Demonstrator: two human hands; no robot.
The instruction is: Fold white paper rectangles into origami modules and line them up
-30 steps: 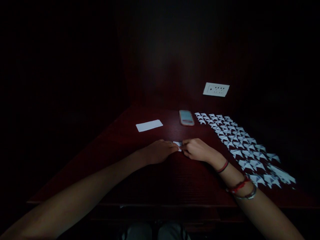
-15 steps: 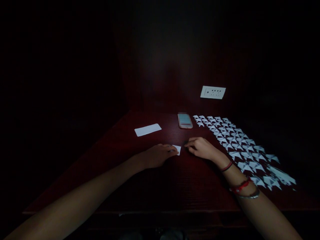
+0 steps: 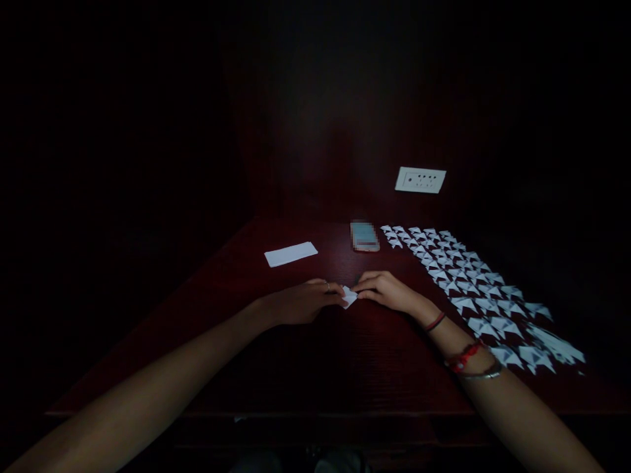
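Observation:
A small white folded paper piece [image 3: 348, 297] lies on the dark red table [image 3: 305, 368], pinched from both sides. My left hand [image 3: 300, 302], with a ring on one finger, has its fingers closed on the paper's left edge. My right hand [image 3: 387, 291], with bracelets on the wrist, is closed on the paper's right edge. Both hands rest low on the tabletop near its middle.
Several folded white paper pieces [image 3: 473, 289] lie in rows along the right side of the table. A white paper strip [image 3: 290, 253] lies at the back left. A phone [image 3: 365, 236] lies at the back centre. A white wall socket [image 3: 420, 179] is behind it. The surroundings are dark.
My right hand, which had let go and drawn a little to the right half a second ago, has come back and closed on the paper again. The paper now looks tilted.

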